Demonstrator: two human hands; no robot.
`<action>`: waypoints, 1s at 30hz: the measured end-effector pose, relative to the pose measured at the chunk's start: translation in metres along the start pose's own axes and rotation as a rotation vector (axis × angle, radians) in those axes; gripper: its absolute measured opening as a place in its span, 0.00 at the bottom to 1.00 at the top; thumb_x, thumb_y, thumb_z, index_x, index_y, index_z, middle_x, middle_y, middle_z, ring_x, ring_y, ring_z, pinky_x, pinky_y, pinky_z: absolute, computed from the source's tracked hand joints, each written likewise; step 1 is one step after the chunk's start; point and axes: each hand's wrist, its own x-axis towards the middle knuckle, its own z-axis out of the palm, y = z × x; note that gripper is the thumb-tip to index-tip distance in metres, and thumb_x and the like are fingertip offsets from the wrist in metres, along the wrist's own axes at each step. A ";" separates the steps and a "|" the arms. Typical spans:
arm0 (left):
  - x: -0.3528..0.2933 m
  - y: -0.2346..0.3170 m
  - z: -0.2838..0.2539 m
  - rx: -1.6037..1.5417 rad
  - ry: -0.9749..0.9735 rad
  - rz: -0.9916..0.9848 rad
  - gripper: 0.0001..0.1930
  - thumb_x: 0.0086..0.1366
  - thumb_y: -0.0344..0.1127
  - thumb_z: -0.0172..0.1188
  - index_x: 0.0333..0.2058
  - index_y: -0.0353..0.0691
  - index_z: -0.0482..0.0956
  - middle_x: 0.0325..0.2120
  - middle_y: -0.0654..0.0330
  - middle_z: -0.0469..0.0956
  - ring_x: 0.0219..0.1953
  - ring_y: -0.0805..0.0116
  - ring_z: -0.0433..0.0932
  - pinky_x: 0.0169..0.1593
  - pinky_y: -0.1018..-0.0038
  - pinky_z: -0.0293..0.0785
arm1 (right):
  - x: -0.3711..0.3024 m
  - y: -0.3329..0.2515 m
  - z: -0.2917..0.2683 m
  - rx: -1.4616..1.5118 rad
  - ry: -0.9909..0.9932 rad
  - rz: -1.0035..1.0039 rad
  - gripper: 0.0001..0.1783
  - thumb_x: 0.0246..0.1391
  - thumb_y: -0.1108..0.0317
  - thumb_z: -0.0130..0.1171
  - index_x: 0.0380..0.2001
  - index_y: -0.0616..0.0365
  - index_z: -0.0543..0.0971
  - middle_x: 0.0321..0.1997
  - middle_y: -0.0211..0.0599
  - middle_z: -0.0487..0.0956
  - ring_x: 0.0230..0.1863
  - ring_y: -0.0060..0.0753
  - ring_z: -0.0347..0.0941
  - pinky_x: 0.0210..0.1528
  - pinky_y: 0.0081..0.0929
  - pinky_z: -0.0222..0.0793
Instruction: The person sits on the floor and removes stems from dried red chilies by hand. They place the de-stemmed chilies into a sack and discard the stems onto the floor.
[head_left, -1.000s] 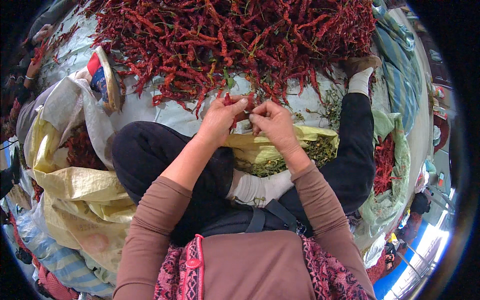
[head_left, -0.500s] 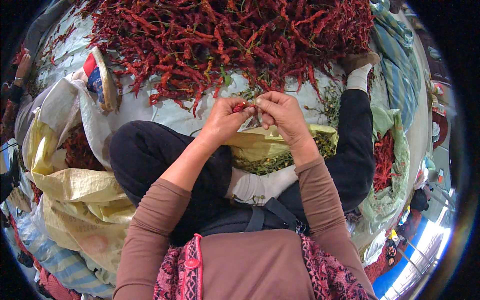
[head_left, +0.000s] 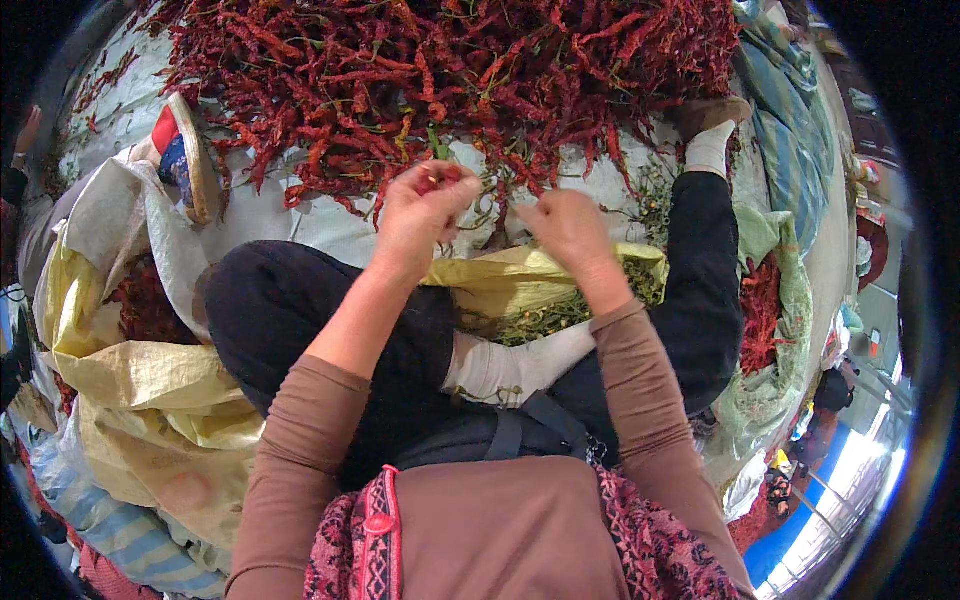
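My left hand (head_left: 408,222) is closed around dried red chilli peppers (head_left: 437,181), whose red skins show between the fingers. It hovers by the near edge of a big heap of dried red chillies (head_left: 430,70). To its right, apart from it, my right hand (head_left: 573,232) is curled with the fingertips pressed together; motion blur hides whatever is in them. Beneath the hands, between my legs, lies a yellow sack (head_left: 505,275) with greenish stems (head_left: 548,318) heaped at its mouth. More stems (head_left: 655,205) lie scattered on the white sheet (head_left: 330,232) by my right foot.
On the left stands a pale yellow sack (head_left: 150,400) with red chillies (head_left: 150,300) inside, and beyond it another person's shoe (head_left: 185,165). A greenish sack (head_left: 790,240) of red chillies is on the right, near a striped blue cloth (head_left: 790,130).
My hands were together at a chilli pepper and have now parted. The left has shifted up and left with red chillies in it; the right has moved slightly right and downward.
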 end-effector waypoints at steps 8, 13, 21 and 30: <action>0.002 -0.005 -0.008 0.131 0.147 -0.134 0.02 0.57 0.30 0.60 0.28 0.40 0.76 0.16 0.71 0.67 0.16 0.82 0.60 0.16 0.82 0.51 | 0.003 -0.017 0.028 0.542 0.080 -0.033 0.13 0.39 0.62 0.62 0.20 0.63 0.78 0.21 0.47 0.77 0.27 0.47 0.76 0.30 0.37 0.70; 0.003 -0.014 -0.004 0.151 0.074 -0.215 0.04 0.59 0.33 0.59 0.28 0.41 0.78 0.17 0.68 0.72 0.15 0.79 0.65 0.17 0.80 0.58 | -0.015 -0.036 0.018 0.892 -0.158 0.016 0.12 0.39 0.65 0.58 0.19 0.66 0.76 0.15 0.38 0.74 0.18 0.23 0.69 0.24 0.25 0.65; 0.005 -0.027 -0.011 0.541 -0.084 0.070 0.07 0.56 0.31 0.59 0.29 0.32 0.77 0.16 0.58 0.76 0.21 0.65 0.75 0.27 0.67 0.69 | -0.028 -0.051 -0.019 0.348 0.359 -0.522 0.09 0.47 0.75 0.53 0.34 0.58 0.77 0.38 0.41 0.77 0.35 0.47 0.74 0.33 0.34 0.70; -0.007 -0.019 -0.003 1.202 -0.116 0.508 0.08 0.52 0.27 0.55 0.33 0.38 0.77 0.27 0.47 0.76 0.34 0.44 0.74 0.35 0.56 0.70 | 0.001 -0.013 -0.008 0.401 -0.014 -0.548 0.07 0.47 0.74 0.54 0.31 0.59 0.77 0.29 0.44 0.76 0.32 0.49 0.73 0.32 0.36 0.69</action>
